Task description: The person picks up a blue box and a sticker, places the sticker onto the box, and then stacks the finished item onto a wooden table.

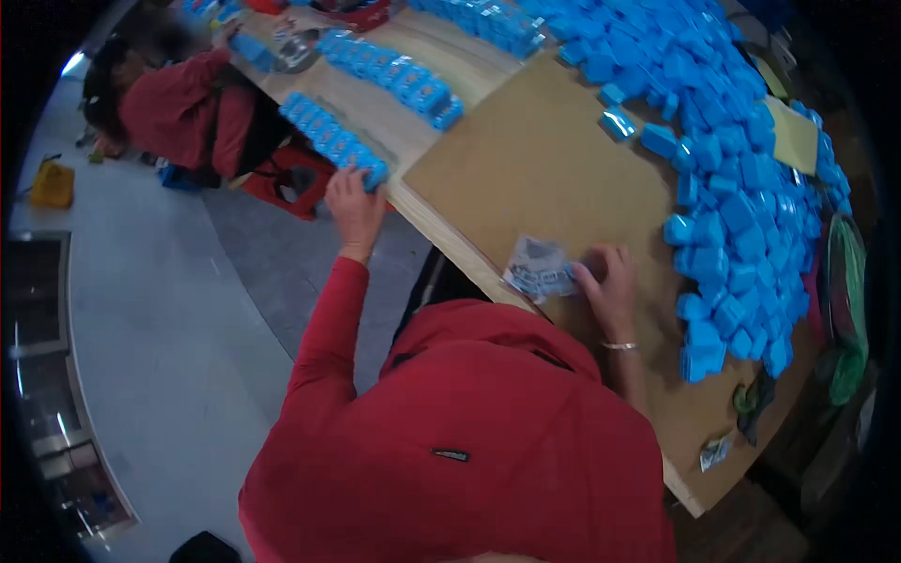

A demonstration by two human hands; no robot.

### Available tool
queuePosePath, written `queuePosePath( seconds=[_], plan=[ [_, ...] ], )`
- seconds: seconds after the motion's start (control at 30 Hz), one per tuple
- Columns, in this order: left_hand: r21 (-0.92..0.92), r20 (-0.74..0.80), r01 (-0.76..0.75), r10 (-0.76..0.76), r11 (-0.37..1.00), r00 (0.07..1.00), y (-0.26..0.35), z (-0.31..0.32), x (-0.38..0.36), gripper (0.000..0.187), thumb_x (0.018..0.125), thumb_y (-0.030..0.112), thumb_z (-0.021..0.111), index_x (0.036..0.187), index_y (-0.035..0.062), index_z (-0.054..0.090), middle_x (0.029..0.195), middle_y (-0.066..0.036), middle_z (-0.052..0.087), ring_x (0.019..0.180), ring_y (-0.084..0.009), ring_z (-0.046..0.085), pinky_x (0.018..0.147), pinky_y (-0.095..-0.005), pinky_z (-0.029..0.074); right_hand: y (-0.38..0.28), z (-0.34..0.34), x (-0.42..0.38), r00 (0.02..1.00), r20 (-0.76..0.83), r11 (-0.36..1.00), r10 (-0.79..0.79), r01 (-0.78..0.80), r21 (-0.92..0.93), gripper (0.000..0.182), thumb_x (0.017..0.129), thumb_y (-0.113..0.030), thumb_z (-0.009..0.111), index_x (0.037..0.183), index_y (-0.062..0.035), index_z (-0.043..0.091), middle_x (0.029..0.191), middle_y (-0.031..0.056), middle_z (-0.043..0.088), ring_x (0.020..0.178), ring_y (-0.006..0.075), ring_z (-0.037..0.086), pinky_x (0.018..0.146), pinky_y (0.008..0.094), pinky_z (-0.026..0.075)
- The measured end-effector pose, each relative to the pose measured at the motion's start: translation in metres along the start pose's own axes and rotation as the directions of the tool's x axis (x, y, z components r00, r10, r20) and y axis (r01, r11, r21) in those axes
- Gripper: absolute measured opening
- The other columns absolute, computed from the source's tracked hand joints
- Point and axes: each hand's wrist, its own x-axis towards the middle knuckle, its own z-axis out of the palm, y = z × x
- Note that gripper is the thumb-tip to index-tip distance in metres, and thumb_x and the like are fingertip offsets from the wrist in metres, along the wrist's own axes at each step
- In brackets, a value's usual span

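Observation:
At the near end of a row of blue packs [324, 131], my left hand [355, 208] has its fingers on the last pack, by the table's edge. My right hand [610, 286] is over the brown board, thumb and fingers apart in a curve. Beside its thumb lies a clear printed plastic packet [540, 269], near the board's front edge; a small blue bit shows at the thumb tip. Whether the thumb touches the packet is hard to tell.
A large heap of blue boxes [741, 216] covers the right of the board [544, 141]. More rows of blue packs [394, 75] stand farther back. A co-worker in red [188, 108] sits at the upper left on a red stool [298, 178]. A yellow pad [793, 136] rests on the heap.

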Motion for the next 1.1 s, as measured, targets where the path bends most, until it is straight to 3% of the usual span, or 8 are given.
queuePosePath(
  seconds=[0.17,0.3,0.4,0.5,0.6,0.73,0.93,1.1],
  plan=[
    [-0.306,0.105,-0.059,0.095,0.95,0.99,0.065,-0.02,0.011,0.043,0.071,0.015,0.072,0.109,0.0047,0.054,0.116,-0.013,0.052,0.11,-0.0313,0.047,0.091,-0.041,0.038,0.019,0.007,-0.002,0.996,0.036,0.991,-0.079,0.082,-0.106,0.02,0.071,-0.019,0.071,0.08,-0.0072,0.057,0.078,0.0094,0.053,0.079,0.0311,0.051,0.073,0.0408,0.037],
    [-0.788,0.496,0.241,0.352,0.567,0.793,0.168,-0.038,0.012,0.053,0.07,0.019,0.074,0.114,0.001,0.052,0.113,-0.016,0.052,0.109,-0.0307,0.048,0.091,-0.0382,0.04,0.02,-0.005,-0.01,0.997,-0.016,0.997,-0.073,0.073,0.009,0.016,0.075,-0.014,0.069,0.079,-0.006,0.056,0.077,0.0085,0.052,0.075,0.0287,0.052,0.071,0.0387,0.04],
    [-0.92,0.368,0.219,0.522,0.326,0.77,0.232,-0.028,0.0,0.045,0.076,0.018,0.072,0.113,-0.0008,0.055,0.104,-0.012,0.058,0.099,-0.0213,0.055,0.087,-0.0322,0.044,0.02,-0.017,-0.02,0.998,-0.045,0.937,0.053,-0.035,0.348,0.012,0.079,-0.01,0.066,0.082,-0.0038,0.056,0.077,0.0066,0.053,0.072,0.021,0.055,0.066,0.0328,0.043],
    [-0.579,0.637,0.804,0.69,0.135,0.343,0.261,0.0,-0.003,0.023,0.082,0.011,0.067,0.101,-0.0005,0.061,0.089,-0.005,0.063,0.083,-0.0124,0.059,0.076,-0.0241,0.047,0.014,-0.032,-0.031,0.964,-0.048,0.79,0.262,-0.186,0.584,0.008,0.084,-0.008,0.064,0.087,-0.0031,0.058,0.079,0.0021,0.056,0.073,0.0098,0.054,0.063,0.0225,0.043],
    [-0.547,0.626,0.837,0.657,-0.016,0.421,0.278,-0.003,0.0,0.004,0.085,0.006,0.064,0.087,0.0026,0.062,0.077,0.001,0.062,0.069,-0.0038,0.054,0.063,-0.0187,0.044,0.021,-0.041,-0.041,0.908,-0.035,0.616,0.417,-0.255,0.745,0.01,0.084,-0.008,0.064,0.09,-0.0022,0.059,0.083,0.0017,0.059,0.075,0.0067,0.055,0.063,0.021,0.045],
    [-0.59,0.602,0.807,0.662,-0.009,0.447,0.289,-0.009,0.001,0.007,0.084,0.008,0.065,0.081,0.0049,0.06,0.073,0.002,0.06,0.065,-0.0035,0.053,0.06,-0.019,0.042,0.028,-0.051,-0.06,0.871,0.054,0.438,0.488,-0.298,0.849,0.011,0.083,-0.008,0.066,0.09,-0.0027,0.06,0.084,0.0007,0.06,0.075,0.0064,0.055,0.063,0.0206,0.045],
    [-0.747,0.572,0.643,0.656,0.169,0.492,0.307,-0.022,-0.001,0.016,0.083,0.011,0.068,0.072,0.0014,0.061,0.066,0.001,0.06,0.061,-0.0029,0.05,0.053,-0.0189,0.039,0.007,-0.074,-0.076,0.867,-0.429,0.927,0.253,-0.091,0.364,0.009,0.085,-0.006,0.065,0.09,-0.0019,0.06,0.082,-0.0021,0.06,0.071,0.0031,0.052,0.064,0.0177,0.042],
    [-0.794,0.523,0.538,0.771,0.285,0.364,0.336,-0.038,-0.001,0.017,0.082,0.012,0.069,0.07,0.0037,0.06,0.063,0.003,0.057,0.058,-0.0026,0.047,0.052,-0.0193,0.036,0.01,-0.086,-0.116,0.77,-0.375,0.73,0.517,-0.167,0.663,0.008,0.085,-0.007,0.064,0.091,-0.0027,0.06,0.079,-0.0024,0.058,0.069,0.0039,0.05,0.063,0.0192,0.041]
  ],
)
